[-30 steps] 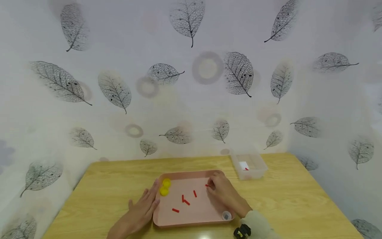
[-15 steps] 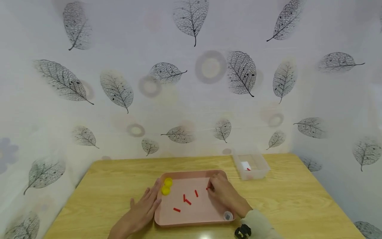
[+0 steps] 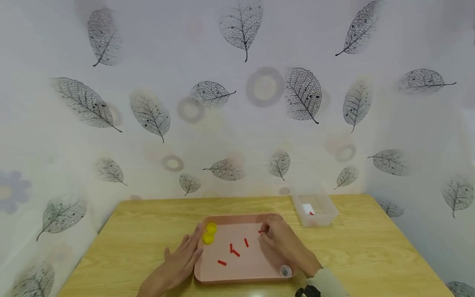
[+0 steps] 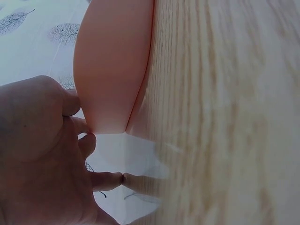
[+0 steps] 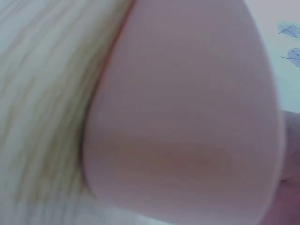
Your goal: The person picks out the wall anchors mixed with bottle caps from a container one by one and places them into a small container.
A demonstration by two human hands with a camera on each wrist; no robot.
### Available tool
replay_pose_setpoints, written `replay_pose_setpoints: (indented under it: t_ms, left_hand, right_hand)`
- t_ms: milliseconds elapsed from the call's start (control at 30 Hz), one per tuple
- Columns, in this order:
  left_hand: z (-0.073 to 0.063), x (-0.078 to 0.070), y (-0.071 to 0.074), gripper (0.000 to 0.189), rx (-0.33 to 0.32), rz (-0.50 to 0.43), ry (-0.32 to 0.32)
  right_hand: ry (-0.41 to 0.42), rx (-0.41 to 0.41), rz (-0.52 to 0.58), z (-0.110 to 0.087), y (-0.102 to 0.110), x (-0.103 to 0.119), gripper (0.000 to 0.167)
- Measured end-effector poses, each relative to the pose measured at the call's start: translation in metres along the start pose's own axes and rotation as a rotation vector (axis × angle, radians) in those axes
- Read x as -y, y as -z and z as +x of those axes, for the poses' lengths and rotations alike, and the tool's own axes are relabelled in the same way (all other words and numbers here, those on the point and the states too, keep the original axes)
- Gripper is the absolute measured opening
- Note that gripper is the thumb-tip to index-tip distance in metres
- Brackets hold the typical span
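Note:
In the head view a pink tray (image 3: 256, 272) lies on the table. At its right side my right hand (image 3: 283, 239) pinches a small red stick (image 3: 261, 231) between thumb and fingertips, low over the tray. My left hand (image 3: 176, 264) lies along the tray's left rim with straight fingers touching it; the left wrist view has this hand (image 4: 42, 154) beside the tray's outer wall (image 4: 112, 70). Several more red sticks (image 3: 222, 262) are scattered across the tray floor. In the right wrist view the tray wall (image 5: 183, 117) hides most of the hand (image 5: 291, 154).
Two yellow round pieces (image 3: 208, 238) sit at the tray's left end. A small clear round container (image 3: 285, 271) with a grey square inside stands in its near right corner. Behind, on the right, is a translucent box (image 3: 319, 218) holding a white piece and a red bit.
The head view has shifted slightly. The red stick in my right fingers has turned a little, its visible end shortening and then showing more. My left hand stays against the tray rim.

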State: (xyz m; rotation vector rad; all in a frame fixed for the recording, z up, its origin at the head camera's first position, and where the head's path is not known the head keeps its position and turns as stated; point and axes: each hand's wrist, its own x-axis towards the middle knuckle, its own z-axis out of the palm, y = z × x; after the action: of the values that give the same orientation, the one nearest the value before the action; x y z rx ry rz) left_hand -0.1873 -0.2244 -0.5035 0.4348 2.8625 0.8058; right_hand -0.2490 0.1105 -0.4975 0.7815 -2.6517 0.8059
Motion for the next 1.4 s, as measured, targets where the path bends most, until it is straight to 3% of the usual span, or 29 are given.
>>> replay_pose_setpoints:
  t_ms: [333, 567, 933, 1400]
  left_hand:
    - [-0.001, 0.0, -0.001, 0.062, -0.018, 0.01, 0.001]
    - [-0.001, -0.001, -0.002, 0.063, -0.009, 0.0, 0.004]
    - [0.0, 0.0, -0.001, 0.063, -0.011, -0.005, 0.001]
    - [0.0, 0.001, -0.002, 0.063, -0.002, -0.01, 0.013]
  right_hand:
    - [0.049, -0.156, 0.104, -0.001, 0.021, 0.0, 0.02]
    - [0.082, -0.255, 0.1, 0.001, 0.035, 0.0, 0.022]
    - [0.101, -0.272, 0.086, 0.005, 0.052, -0.003, 0.016]
    - [0.113, -0.369, 0.047, 0.006, 0.07, -0.014, 0.014]
